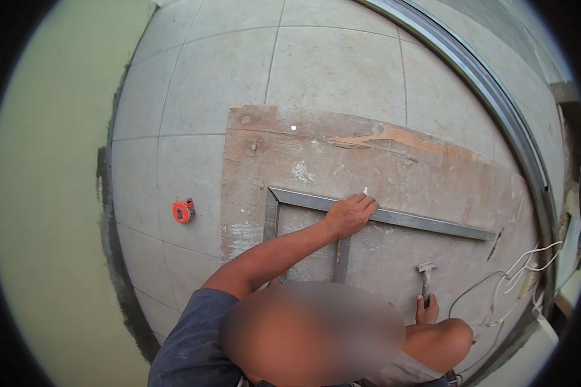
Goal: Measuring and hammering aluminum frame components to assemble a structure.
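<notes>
A grey metal frame of square tubes (432, 223) lies on a worn wooden board (361, 151). Its long bar runs left to right, with a mitred corner at the left end and a shorter bar joining partway along. My left hand (350, 216) reaches across and grips the long bar near its middle, fingers bent over the far edge. Lower right, my right hand (427, 311) is wrapped round the handle of a hammer (426, 271), its head pointing away from me above the board. A blurred patch hides the near part of the frame.
A red tape measure (183, 211) rests on the floor tiles (193, 168) left of the board. White and grey cables (511, 278) curl at the right. A metal track (484, 68) curves along the far right, and a pale green wall (51, 180) stands at left.
</notes>
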The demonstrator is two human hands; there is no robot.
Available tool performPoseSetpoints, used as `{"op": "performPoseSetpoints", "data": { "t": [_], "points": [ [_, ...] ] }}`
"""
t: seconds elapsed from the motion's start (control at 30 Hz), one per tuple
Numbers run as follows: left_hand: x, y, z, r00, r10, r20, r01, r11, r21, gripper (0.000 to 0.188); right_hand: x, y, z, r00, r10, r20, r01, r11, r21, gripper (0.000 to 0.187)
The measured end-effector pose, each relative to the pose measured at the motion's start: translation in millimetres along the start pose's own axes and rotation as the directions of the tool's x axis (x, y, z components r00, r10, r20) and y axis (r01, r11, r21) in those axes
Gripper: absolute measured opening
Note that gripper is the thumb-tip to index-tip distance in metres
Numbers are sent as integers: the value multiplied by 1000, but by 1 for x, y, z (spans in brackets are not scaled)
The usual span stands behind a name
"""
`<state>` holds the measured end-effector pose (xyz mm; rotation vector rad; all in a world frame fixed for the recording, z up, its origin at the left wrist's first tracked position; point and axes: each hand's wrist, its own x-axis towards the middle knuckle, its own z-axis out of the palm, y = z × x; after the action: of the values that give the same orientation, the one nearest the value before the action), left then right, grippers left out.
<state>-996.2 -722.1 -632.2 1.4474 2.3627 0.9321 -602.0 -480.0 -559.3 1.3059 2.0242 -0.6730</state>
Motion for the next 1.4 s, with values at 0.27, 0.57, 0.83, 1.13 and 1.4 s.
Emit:
{"op": "performPoseSetpoints", "data": {
  "t": [0.27, 0.57, 0.83, 1.13, 1.4],
  "points": [
    [47, 15, -29, 947, 18, 322, 12, 996, -91, 58, -33, 48, 32, 875, 10, -485, 137, 953, 269, 50],
    [103, 65, -68, 508, -111, 854, -176, 957, 229, 91, -271, 55, 38, 887, 446, -123, -255, 693, 674, 41],
    [-43, 167, -36, 227, 244, 943, -614, 787, -56, 92, -610, -40, 85, 636, 687, 352, -629, 198, 752, 31],
    [-78, 80, 31, 344, 467, 815, -876, 472, 99, 69, -725, -188, 266, 548, 643, 535, -559, -194, 806, 44],
    [-140, 217, 9, 240, 197, 951, -874, 470, 124, 77, -743, -235, 442, 498, 585, 641, -394, -506, 768, 44]
  ]
}}
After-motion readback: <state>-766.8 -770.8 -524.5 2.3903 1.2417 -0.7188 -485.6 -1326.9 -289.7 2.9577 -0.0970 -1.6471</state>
